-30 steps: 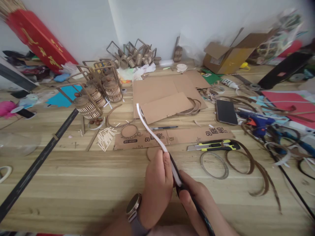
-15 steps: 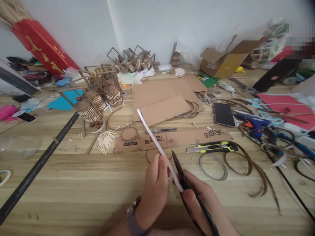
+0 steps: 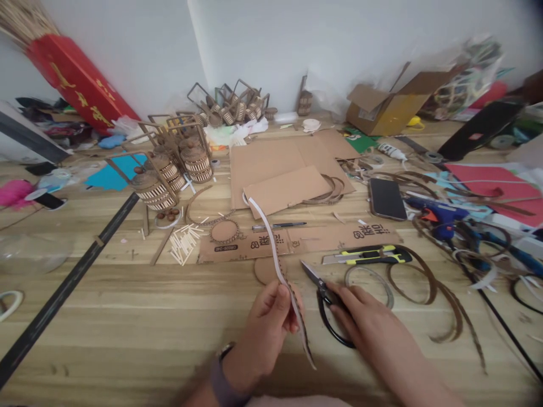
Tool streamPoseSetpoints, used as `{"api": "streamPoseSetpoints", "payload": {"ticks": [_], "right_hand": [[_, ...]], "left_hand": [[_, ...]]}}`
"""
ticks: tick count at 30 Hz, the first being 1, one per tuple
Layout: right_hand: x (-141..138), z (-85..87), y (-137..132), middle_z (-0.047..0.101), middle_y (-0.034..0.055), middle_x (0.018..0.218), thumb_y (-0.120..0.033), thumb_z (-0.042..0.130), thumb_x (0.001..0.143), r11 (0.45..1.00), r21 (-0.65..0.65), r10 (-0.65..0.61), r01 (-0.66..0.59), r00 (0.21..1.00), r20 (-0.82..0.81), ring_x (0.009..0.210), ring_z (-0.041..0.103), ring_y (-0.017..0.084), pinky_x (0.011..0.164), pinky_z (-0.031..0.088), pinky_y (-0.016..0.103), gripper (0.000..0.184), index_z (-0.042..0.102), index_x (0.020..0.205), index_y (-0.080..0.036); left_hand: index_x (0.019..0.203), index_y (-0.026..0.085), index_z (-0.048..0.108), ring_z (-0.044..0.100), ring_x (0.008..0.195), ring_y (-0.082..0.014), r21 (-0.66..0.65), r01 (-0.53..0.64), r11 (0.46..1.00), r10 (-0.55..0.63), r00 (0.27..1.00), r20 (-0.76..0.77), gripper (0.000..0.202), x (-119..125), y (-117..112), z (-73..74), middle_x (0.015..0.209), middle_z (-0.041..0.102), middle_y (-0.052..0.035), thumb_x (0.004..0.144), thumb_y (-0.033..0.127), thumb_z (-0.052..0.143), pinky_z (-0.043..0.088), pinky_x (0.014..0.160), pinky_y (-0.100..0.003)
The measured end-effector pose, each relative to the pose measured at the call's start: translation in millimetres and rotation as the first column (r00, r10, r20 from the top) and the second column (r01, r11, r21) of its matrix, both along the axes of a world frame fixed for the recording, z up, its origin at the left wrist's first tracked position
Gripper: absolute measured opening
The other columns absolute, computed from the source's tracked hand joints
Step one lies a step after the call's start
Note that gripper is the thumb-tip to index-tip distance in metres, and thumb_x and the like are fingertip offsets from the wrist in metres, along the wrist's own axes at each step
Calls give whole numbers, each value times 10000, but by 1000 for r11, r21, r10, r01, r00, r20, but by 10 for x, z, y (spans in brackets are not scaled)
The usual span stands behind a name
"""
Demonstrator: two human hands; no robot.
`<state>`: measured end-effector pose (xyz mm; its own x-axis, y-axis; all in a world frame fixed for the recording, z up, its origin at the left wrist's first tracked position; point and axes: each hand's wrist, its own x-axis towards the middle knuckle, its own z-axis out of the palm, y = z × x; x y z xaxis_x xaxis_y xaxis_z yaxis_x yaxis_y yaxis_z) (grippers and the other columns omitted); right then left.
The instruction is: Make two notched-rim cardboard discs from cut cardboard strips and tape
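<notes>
My left hand [image 3: 266, 325] pinches a long thin strip [image 3: 270, 240] between thumb and fingers. The strip's upper face is white, with a dark, notched edge along its lower part. It rises over the cardboard, and its lower end hangs toward me. To the right, my right hand [image 3: 367, 316] is closed over black-handled scissors [image 3: 330, 302], low over the table. The scissors' blades point up and left, and one handle loop shows below my fingers. A round cardboard disc [image 3: 265, 270] lies just beyond my left hand, partly behind the strip.
Beyond lie a printed cardboard strip [image 3: 322, 237], a pen [image 3: 288, 225] and a utility knife [image 3: 367, 254]. Small woven baskets [image 3: 155, 186] and short sticks [image 3: 183, 243] are at left. A phone [image 3: 387, 198], glue gun [image 3: 443, 215] and curled brown strips [image 3: 453, 305] are at right.
The scissors have moved away from the strip, to the right and down toward the table. The strip's lower end now hangs free below my left hand, which has shifted slightly down.
</notes>
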<state>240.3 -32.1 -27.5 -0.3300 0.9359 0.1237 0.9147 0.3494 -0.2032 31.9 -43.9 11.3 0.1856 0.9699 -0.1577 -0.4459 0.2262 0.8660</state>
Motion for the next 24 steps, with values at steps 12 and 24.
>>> {"api": "streamPoseSetpoints", "payload": {"ticks": [12, 24], "right_hand": [[-367, 725, -16, 623, 4, 650, -510, 438, 954, 848, -484, -120, -217, 810, -574, 616, 588, 163, 555, 462, 260, 396, 634, 760, -226], [126, 631, 17, 363, -55, 548, -692, 487, 865, 522, -783, -313, -338, 778, -545, 528, 324, 113, 505, 255, 247, 525, 649, 753, -205]], "left_hand": [[807, 159, 654, 443, 624, -129, 30, -19, 999, 31, 892, -451, 417, -3, -11, 72, 658, 522, 12, 864, 566, 585, 340, 581, -242], [791, 157, 685, 404, 560, -95, -71, -482, 873, 438, 841, -318, 301, -470, 151, -7, 600, 495, 47, 688, 427, 769, 319, 539, -221]]}}
